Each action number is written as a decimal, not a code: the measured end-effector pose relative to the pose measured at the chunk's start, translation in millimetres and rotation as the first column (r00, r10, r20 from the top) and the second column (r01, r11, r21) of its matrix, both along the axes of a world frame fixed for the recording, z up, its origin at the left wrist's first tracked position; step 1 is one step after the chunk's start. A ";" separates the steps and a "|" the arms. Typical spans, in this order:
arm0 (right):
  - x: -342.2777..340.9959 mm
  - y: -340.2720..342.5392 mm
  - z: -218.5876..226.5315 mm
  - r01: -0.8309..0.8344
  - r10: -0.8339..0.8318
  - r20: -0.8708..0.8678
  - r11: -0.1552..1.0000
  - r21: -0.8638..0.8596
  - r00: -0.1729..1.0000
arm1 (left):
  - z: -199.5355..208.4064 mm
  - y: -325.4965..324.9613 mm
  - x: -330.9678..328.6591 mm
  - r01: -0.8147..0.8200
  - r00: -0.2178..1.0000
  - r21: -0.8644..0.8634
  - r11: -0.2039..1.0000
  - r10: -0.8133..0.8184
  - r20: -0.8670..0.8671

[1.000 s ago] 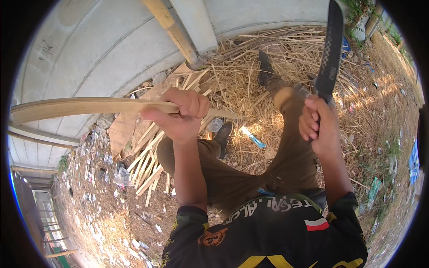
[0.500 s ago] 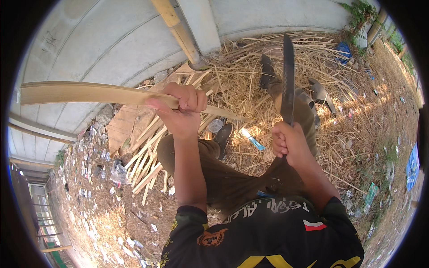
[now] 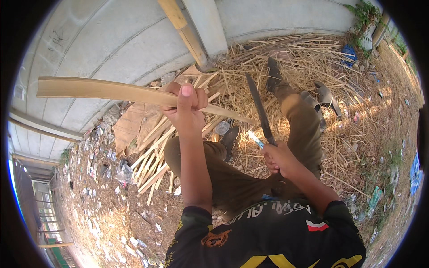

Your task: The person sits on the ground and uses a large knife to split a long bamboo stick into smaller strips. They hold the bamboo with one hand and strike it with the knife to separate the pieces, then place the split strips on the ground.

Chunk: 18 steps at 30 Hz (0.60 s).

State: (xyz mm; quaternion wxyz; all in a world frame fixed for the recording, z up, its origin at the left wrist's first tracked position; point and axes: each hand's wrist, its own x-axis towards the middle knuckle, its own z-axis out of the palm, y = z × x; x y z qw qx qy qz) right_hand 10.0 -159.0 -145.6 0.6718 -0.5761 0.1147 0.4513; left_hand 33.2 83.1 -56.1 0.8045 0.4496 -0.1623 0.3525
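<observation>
My left hand (image 3: 187, 109) is clenched around a strip (image 3: 103, 89), fingers curled over it and thumb sticking up. My right hand (image 3: 279, 160) grips the handle of a knife (image 3: 258, 107) and sits lower, closer to my lap.

The strip lies crosswise in front of me, its long axis running left to right and dipping a little toward the right. Most of its length reaches out beyond my left fist; a shorter, narrower part comes out on the other side and heads for the knife. The blade rises from my right fist, leaning slightly left, so it stands steeply across the strip's line. The strip's thin end shows just beside the blade; I cannot tell whether they touch. My left hand is the nearer one, being wrapped around the strip, while my right reaches it only by way of the blade.

The strip is pale tan, flat and smooth-looking, gently bowed, broad with a squared end at the far left and tapering at the right.

Past my hands, more pale slats (image 3: 156, 156) lie heaped by my left knee (image 3: 173, 152), partly over cardboard (image 3: 127, 127). Dry shavings (image 3: 241, 98) spread ahead, up to the grey wall (image 3: 277, 18).
</observation>
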 end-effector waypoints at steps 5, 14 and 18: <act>26.0 -17.8 76.3 0.240 -0.512 0.488 0.823 0.515 0.707 | 0.9 -1.3 -0.2 -0.030 1.000 -0.048 0.998 0.030 -0.008; -17.6 9.1 -20.3 -0.195 0.194 -0.164 0.981 0.007 0.967 | -6.9 9.8 0.1 0.122 0.989 0.069 0.990 -0.128 0.078; 0.3 -8.6 54.9 -0.038 -0.040 0.471 0.987 0.156 0.881 | -12.9 25.3 -2.8 0.154 0.982 0.048 0.987 -0.159 0.099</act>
